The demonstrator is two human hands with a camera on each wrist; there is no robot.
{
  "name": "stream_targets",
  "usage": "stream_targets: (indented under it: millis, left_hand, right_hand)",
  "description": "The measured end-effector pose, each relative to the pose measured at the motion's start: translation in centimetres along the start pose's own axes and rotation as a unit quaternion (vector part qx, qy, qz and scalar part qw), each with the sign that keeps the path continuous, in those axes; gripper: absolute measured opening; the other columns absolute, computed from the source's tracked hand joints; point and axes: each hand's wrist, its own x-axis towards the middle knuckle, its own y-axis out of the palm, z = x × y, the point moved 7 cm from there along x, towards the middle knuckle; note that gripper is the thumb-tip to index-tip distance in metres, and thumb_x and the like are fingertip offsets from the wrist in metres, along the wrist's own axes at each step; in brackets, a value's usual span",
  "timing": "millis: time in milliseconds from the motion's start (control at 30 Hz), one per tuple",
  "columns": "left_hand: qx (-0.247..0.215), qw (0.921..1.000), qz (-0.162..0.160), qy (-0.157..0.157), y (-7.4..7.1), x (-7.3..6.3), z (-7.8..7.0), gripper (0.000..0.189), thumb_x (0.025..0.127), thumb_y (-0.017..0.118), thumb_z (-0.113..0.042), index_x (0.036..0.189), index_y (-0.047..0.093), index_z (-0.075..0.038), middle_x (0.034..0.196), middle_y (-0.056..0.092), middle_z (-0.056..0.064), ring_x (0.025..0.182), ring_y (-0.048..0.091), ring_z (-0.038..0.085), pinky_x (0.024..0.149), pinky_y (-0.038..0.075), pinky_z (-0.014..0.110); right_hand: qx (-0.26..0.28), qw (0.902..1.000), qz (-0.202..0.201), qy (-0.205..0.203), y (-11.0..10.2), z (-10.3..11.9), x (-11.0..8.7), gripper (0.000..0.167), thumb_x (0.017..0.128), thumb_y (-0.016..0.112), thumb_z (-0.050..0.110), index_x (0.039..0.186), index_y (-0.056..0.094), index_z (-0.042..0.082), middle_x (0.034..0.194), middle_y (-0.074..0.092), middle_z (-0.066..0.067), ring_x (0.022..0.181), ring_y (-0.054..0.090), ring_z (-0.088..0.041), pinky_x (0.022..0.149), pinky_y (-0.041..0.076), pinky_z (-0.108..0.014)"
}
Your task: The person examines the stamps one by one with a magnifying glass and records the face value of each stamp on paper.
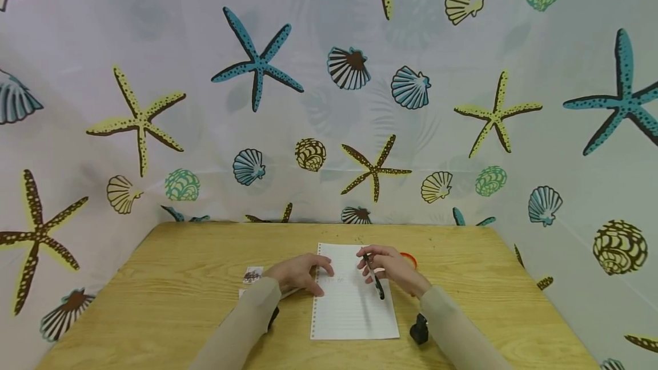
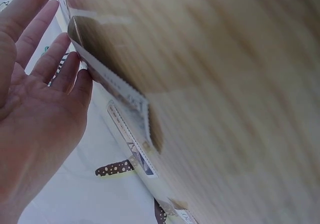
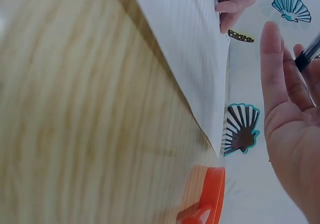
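A lined sheet of loose-leaf paper (image 1: 354, 313) with punched holes down its left side lies on the table. Over its left edge is my left hand (image 1: 300, 273), fingers extended and thumb apart; the left wrist view shows its little finger beside a raised, printed slip with a toothed edge (image 2: 115, 87). Above the upper right of the sheet, my right hand (image 1: 393, 267) holds a black pen (image 1: 377, 283) between its fingers, the dark end slanting down toward me. That pen (image 3: 309, 57) is partly cut off in the right wrist view, where the thumb stands straight away from it.
Small stamp-like picture pieces (image 1: 253, 274) lie left of my left hand. An orange ring-shaped thing (image 1: 409, 260) sits behind my right hand. Black devices (image 1: 419, 329) are at both wrists. A cloth with shells and starfish (image 1: 308, 119) hangs behind the wooden table (image 1: 195, 278).
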Motion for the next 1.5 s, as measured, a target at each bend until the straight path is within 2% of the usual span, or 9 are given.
stream_targets:
  millis: [100,300,467,600,867,1000,1133,1333,1500]
  left_hand:
    - [-0.005,1.0,-0.003,0.0,0.0,0.0,0.0,0.035,0.075,0.083,-0.005,0.105,0.071,-0.018,0.151,0.044,0.01,0.146,0.027,0.036,0.118,0.021,0.055]
    - [-0.002,1.0,-0.004,-0.002,0.2,-0.1,-0.1,0.034,0.075,0.084,-0.005,0.104,0.071,-0.02,0.152,0.044,0.009,0.146,0.028,0.036,0.118,0.021,0.054]
    - [0.014,0.9999,-0.004,-0.001,0.1,0.0,-0.2,0.034,0.075,0.084,-0.007,0.104,0.071,-0.021,0.151,0.045,0.008,0.146,0.028,0.035,0.118,0.023,0.054]
    - [0.018,0.9998,-0.003,-0.001,0.0,0.0,-0.4,0.034,0.076,0.084,-0.008,0.104,0.071,-0.021,0.151,0.045,0.008,0.146,0.029,0.035,0.118,0.024,0.053]
    - [0.008,1.0,-0.004,-0.001,-0.1,0.3,-0.2,0.035,0.075,0.084,-0.007,0.103,0.071,-0.021,0.152,0.044,0.008,0.147,0.028,0.035,0.117,0.024,0.053]
    - [0.004,1.0,-0.005,0.0,-0.1,0.5,0.0,0.035,0.075,0.084,-0.006,0.103,0.071,-0.022,0.152,0.044,0.007,0.147,0.026,0.034,0.118,0.024,0.053]
    - [0.0,1.0,-0.008,0.0,-0.2,0.7,0.0,0.035,0.074,0.084,-0.006,0.102,0.071,-0.022,0.153,0.043,0.007,0.148,0.024,0.034,0.119,0.022,0.052]
    - [0.006,0.9999,-0.012,-0.006,-0.3,0.6,0.0,0.035,0.073,0.085,-0.007,0.102,0.071,-0.023,0.152,0.044,0.006,0.147,0.026,0.034,0.119,0.021,0.054]
    - [0.013,0.9997,-0.009,-0.017,-0.2,0.2,0.2,0.034,0.073,0.085,-0.009,0.101,0.071,-0.025,0.152,0.045,0.003,0.147,0.026,0.033,0.119,0.021,0.054]
  right_hand:
    - [0.007,0.9999,-0.011,0.006,-0.4,-0.1,-0.1,0.033,0.104,0.046,0.018,0.128,0.056,-0.001,0.107,0.065,-0.018,0.084,0.063,-0.018,0.075,0.059,-0.034]
    - [-0.025,0.9994,-0.02,0.011,-1.4,-0.6,-0.4,0.042,0.098,0.06,0.023,0.133,0.054,0.001,0.121,0.061,-0.029,0.086,0.065,-0.02,0.078,0.059,-0.04]
    - [-0.052,0.9984,-0.018,0.015,-1.9,-0.7,-0.7,0.052,0.094,0.067,0.024,0.141,0.051,0.007,0.132,0.06,-0.022,0.101,0.066,-0.025,0.082,0.057,-0.039]
    - [-0.072,0.9973,-0.008,0.013,-2.1,-0.7,-0.8,0.058,0.094,0.066,0.016,0.147,0.043,0.009,0.14,0.054,-0.021,0.113,0.063,-0.029,0.086,0.056,-0.038]
    - [-0.076,0.9971,0.003,-0.007,-2.4,-0.3,-1.1,0.062,0.092,0.068,0.01,0.148,0.041,0.01,0.145,0.046,-0.026,0.118,0.057,-0.045,0.08,0.058,-0.036]
    - [-0.074,0.997,-0.021,-0.001,-3.1,-0.3,-1.3,0.053,0.092,0.068,0.01,0.14,0.046,0.005,0.131,0.053,-0.029,0.107,0.062,-0.042,0.079,0.059,-0.036]
    - [-0.078,0.9962,-0.039,0.004,-3.8,-0.3,-1.5,0.05,0.092,0.069,0.011,0.137,0.048,0.002,0.119,0.055,-0.025,0.097,0.063,-0.035,0.079,0.058,-0.036]
    - [-0.097,0.9948,-0.03,-0.01,-4.2,0.0,-1.8,0.054,0.097,0.061,0.014,0.146,0.041,0.006,0.135,0.051,-0.029,0.111,0.058,-0.043,0.085,0.056,-0.036]
    - [-0.091,0.9947,-0.046,-0.019,-4.7,0.0,-2.3,0.047,0.097,0.061,0.013,0.14,0.043,0.004,0.136,0.051,-0.032,0.113,0.058,-0.042,0.085,0.056,-0.037]
